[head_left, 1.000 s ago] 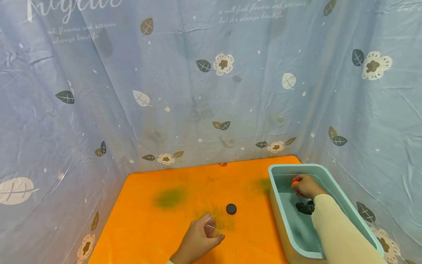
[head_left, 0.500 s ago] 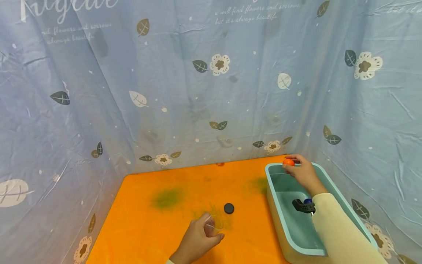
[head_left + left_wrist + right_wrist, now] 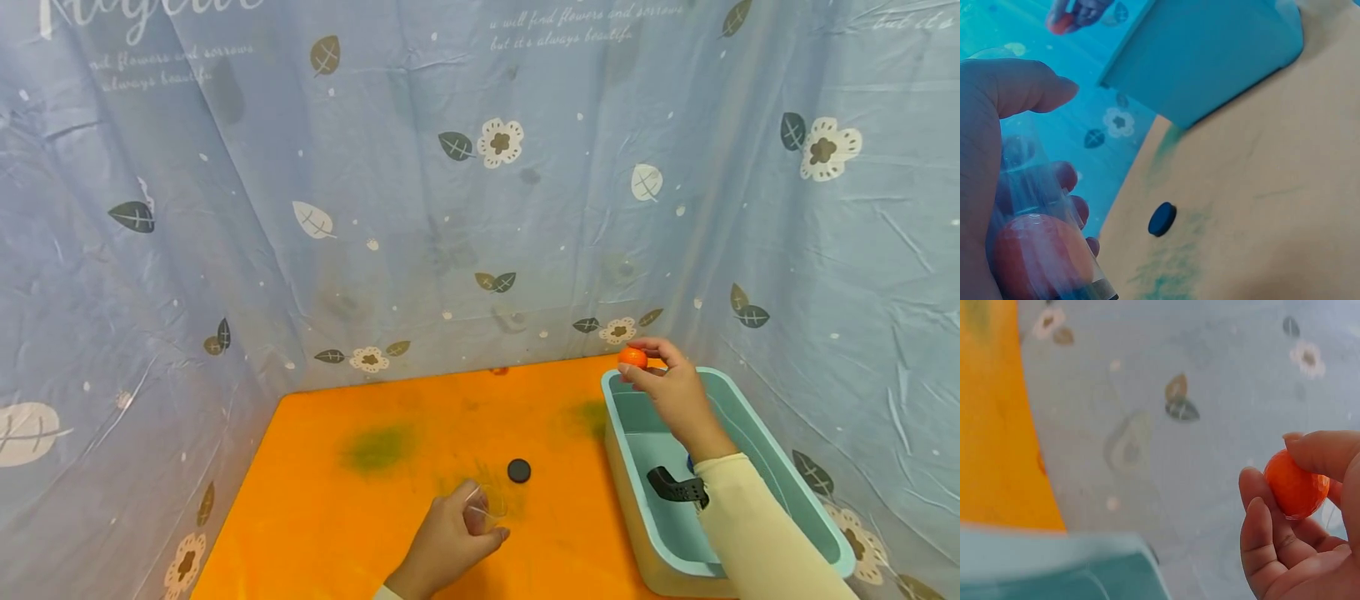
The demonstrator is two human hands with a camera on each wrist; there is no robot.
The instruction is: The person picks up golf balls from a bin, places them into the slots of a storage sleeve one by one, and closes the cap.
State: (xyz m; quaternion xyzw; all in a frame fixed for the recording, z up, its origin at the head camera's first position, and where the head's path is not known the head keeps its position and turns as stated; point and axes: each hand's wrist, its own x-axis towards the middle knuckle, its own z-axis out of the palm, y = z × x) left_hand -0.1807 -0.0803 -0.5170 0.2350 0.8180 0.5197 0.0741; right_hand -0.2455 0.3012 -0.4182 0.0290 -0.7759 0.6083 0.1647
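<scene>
My right hand (image 3: 678, 400) pinches an orange ball (image 3: 633, 358) between thumb and fingers, above the far left corner of the pale teal bin (image 3: 628, 467). The right wrist view shows the ball's dimpled, golf-ball-like surface (image 3: 1297, 485). Over the table my left hand (image 3: 450, 537) grips a clear plastic tube (image 3: 491, 502), its fingers curled round it. In the left wrist view another orange-red ball (image 3: 1041, 257) sits inside the tube near its lower end. A black round cap (image 3: 519, 471) lies on the table just beyond the left hand.
The bin stands at the right of the orange table (image 3: 315, 500). Partly hidden by the right sleeve, a black strap-like piece (image 3: 675, 486) shows over the bin, with something blue (image 3: 690, 462) beside it. A patterned blue curtain (image 3: 420, 183) surrounds the table.
My right hand has risen out of the bin with the orange ball and moved toward the bin's far left corner. The left hand keeps its grip on the tube, nearly still.
</scene>
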